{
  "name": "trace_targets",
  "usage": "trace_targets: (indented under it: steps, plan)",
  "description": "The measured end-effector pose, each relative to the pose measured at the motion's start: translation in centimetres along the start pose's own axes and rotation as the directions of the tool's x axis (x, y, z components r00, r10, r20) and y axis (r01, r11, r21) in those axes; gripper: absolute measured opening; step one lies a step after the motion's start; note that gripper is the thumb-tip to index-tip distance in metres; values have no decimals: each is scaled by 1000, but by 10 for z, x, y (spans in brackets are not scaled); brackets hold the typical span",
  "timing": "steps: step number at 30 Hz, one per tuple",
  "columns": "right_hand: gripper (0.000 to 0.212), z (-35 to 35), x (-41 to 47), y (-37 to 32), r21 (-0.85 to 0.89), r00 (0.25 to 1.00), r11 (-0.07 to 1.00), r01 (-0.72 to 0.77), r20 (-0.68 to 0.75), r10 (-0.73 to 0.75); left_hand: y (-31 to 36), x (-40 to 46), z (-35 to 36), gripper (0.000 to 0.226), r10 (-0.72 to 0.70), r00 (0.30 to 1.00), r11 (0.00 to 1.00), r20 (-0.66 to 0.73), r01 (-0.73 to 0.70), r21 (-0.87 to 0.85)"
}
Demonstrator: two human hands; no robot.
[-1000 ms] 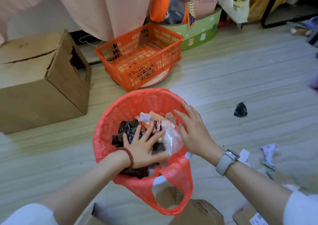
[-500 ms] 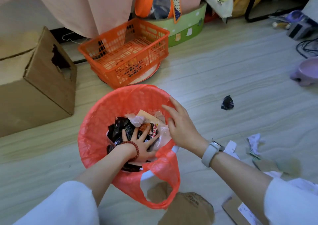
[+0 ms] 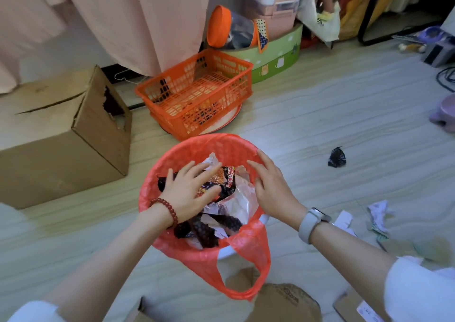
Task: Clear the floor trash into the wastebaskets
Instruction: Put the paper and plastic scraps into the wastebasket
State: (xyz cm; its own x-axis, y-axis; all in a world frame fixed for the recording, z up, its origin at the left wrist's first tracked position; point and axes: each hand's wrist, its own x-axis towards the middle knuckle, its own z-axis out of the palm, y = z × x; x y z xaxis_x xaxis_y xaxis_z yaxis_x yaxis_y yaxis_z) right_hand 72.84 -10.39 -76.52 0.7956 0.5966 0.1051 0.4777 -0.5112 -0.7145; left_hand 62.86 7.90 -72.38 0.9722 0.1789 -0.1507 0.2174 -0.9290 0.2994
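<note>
Two hands over one wastebasket (image 3: 172,174), lined with a red plastic bag (image 3: 248,255) and filled to near the rim with wrappers. Left hand (image 3: 187,193), fingers spread wide and palm down, flat on a black-and-red snack packet (image 3: 222,181) at the top of the pile; red bead bracelet (image 3: 167,211) at that wrist. Right hand (image 3: 273,191), fingers loosely open and gripping nothing, just above the clear plastic (image 3: 242,198) at the basket's right inner side; grey watch (image 3: 311,223) on that wrist. One bag handle drooping over the near rim toward the camera.

Loose trash left on the floor: a crumpled black wrapper (image 3: 336,158) well apart to the right of the basket, with bare floor between; torn white paper scraps (image 3: 378,211) near the right forearm. Flat cardboard pieces (image 3: 283,302) on the floor just beside the basket's near side.

Open wooden floor to the right and far right. Left side closed off by a large cardboard box (image 3: 61,137) with a torn hole in its side. Just beyond the far rim, an orange mesh crate (image 3: 197,95) on a round tray. Behind that, a green round box (image 3: 278,55) stacked with containers, a pink curtain (image 3: 123,14), and a black metal frame (image 3: 369,14) in the far right corner.
</note>
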Motion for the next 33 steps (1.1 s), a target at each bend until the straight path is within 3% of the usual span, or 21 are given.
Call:
trace_targets:
  steps: [2,5,9,12,14,16,19,23,27,30,33]
  plan:
    - [49,1,0,1,1,1000,1000,0,-8,0,-5,7,8,49,-112,993,991,-30,114,66]
    - [49,5,-1,-1,6,1000,1000,2,-16,-2,-4,10,35,51,-268,946,963,184,257,84]
    - [48,7,1,-3,14,1000,1000,11,-20,-11,-7,17,62,53,-314,893,943,323,252,218]
    - [47,5,2,-1,23,1000,1000,4,-25,-4,-1,26,57,50,-338,871,940,357,291,179]
    - [44,3,0,-2,66,1000,998,9,-14,-8,7,26,46,47,-342,898,940,275,329,95]
    - [42,-3,-3,-1,149,1000,989,20,-2,-20,16,22,30,40,-343,938,939,57,343,7]
    - [40,-23,-7,9,212,999,977,26,-39,-18,37,21,3,28,-331,911,941,-245,299,-158]
    - [35,-66,-9,38,267,979,959,-91,-150,135,90,35,-21,22,-195,884,955,-426,73,-286]
    - [33,-112,-27,82,252,931,930,-268,-181,318,163,49,-3,22,75,887,935,-455,-221,-277]
    - [32,-140,-61,124,159,883,896,-414,-168,438,211,53,40,26,216,922,917,-322,-304,-257]
    - [32,-156,-100,165,30,838,846,-533,-116,533,235,59,96,36,252,968,951,-19,-251,-181]
